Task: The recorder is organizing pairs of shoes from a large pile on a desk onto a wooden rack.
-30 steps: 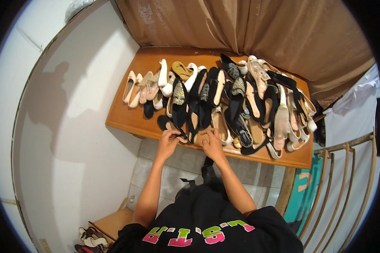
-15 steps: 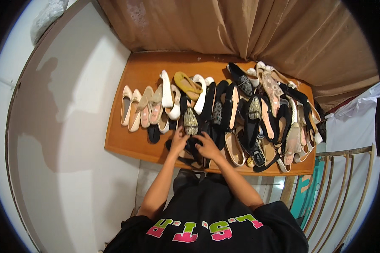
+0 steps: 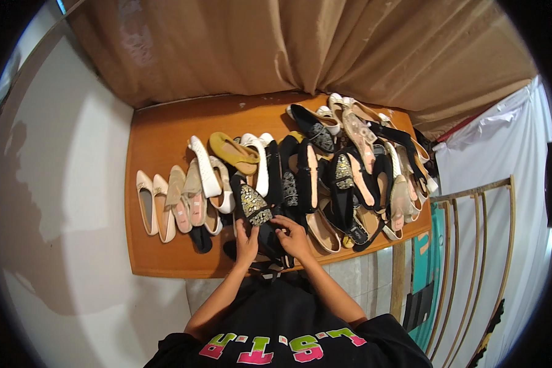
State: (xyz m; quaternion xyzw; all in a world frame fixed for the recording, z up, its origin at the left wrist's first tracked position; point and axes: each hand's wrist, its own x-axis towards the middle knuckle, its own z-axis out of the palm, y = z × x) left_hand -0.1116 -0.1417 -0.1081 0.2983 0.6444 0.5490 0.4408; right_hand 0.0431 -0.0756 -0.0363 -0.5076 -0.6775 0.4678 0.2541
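Note:
A black flat shoe with a gold-and-silver jewelled toe (image 3: 256,207) lies tilted in front of me, its toe toward my body. My left hand (image 3: 246,245) grips the toe's left edge between thumb and fingers. At the right edge, my right hand (image 3: 294,237) has its bent fingertips on the same shoe. Dark shoes below the hands are partly hidden in shadow. Just beyond are a white flat (image 3: 204,168) and a mustard-yellow flat (image 3: 233,153). A black shoe with a grey beaded toe (image 3: 289,187) sits right of the jewelled one.
Many more shoes crowd the orange-brown wooden table (image 3: 156,135). A pair of peach flats (image 3: 163,208) stands at the left end. A brown curtain (image 3: 227,49) hangs behind, a pale wall (image 3: 86,153) rises at left, and a wooden rack (image 3: 477,245) stands at right.
The view has shifted, so the table now sits lower and farther left. Between my hands, the jewelled shoe has turned from nearly straight to slanted, toe toward the lower right.

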